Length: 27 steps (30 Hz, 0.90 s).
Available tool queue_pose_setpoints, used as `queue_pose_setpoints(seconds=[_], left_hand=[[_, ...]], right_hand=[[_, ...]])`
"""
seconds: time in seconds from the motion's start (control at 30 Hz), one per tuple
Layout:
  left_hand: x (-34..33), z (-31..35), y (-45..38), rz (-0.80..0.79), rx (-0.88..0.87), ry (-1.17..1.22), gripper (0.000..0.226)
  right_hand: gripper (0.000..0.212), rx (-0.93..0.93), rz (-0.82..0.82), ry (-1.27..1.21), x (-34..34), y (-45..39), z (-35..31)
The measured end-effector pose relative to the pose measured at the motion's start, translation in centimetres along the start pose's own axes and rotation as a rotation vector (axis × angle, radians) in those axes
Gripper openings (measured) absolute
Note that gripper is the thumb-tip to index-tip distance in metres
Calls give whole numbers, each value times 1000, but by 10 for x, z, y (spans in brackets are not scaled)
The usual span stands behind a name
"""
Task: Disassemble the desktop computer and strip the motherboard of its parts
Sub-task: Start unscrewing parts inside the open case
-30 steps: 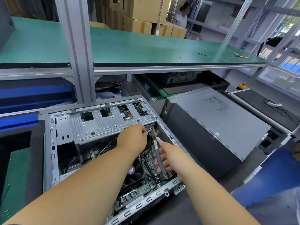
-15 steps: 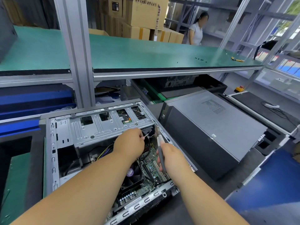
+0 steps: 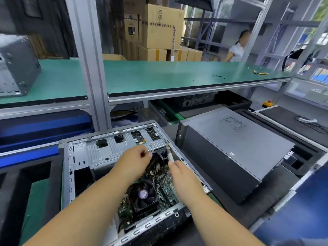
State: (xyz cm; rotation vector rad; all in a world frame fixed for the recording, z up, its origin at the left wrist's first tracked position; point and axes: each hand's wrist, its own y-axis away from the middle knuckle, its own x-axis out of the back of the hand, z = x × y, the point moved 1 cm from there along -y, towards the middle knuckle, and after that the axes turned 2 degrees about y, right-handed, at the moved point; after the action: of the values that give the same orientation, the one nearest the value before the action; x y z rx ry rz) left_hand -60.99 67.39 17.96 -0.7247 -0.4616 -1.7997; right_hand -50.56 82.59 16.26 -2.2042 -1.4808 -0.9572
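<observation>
The open computer case [image 3: 113,167] lies on the bench, motherboard [image 3: 165,185] inside beside the fan [image 3: 143,194]. The left hand [image 3: 131,164] pinches a small connector [image 3: 150,152]. The right hand [image 3: 184,176] grips a screwdriver [image 3: 170,153]. Pull the connector straight; keep the tip off the board.

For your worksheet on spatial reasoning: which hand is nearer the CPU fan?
Right. The right hand is just above-right of the fan; the left hand sits farther up, toward the drive cage.
</observation>
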Motion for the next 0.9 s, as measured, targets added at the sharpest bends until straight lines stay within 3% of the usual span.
queue_pose_setpoints(seconds=[0.2, 0.37, 0.47, 0.6, 0.7, 0.83, 0.9], left_hand=[[63, -35, 50, 328, 75, 176, 19], [110, -85, 102, 548, 279, 231, 15], [135, -111, 137, 701, 368, 221, 13], [163, -124, 171, 870, 323, 147, 9], [164, -143, 178, 842, 428, 17, 10], [142, -182, 176, 486, 760, -105, 19], [133, -188, 173, 477, 766, -71, 28]], right_hand=[[35, 55, -24, -128, 0, -6, 8], [38, -109, -43, -523, -7, -19, -2], [36, 0, -42, -583, -16, -20, -27], [29, 110, -121, -661, -38, -9, -64], [30, 125, -183, -696, -52, 1, -90], [31, 84, -239, -701, -61, 6, -109], [34, 63, -239, -691, -60, 6, -109]])
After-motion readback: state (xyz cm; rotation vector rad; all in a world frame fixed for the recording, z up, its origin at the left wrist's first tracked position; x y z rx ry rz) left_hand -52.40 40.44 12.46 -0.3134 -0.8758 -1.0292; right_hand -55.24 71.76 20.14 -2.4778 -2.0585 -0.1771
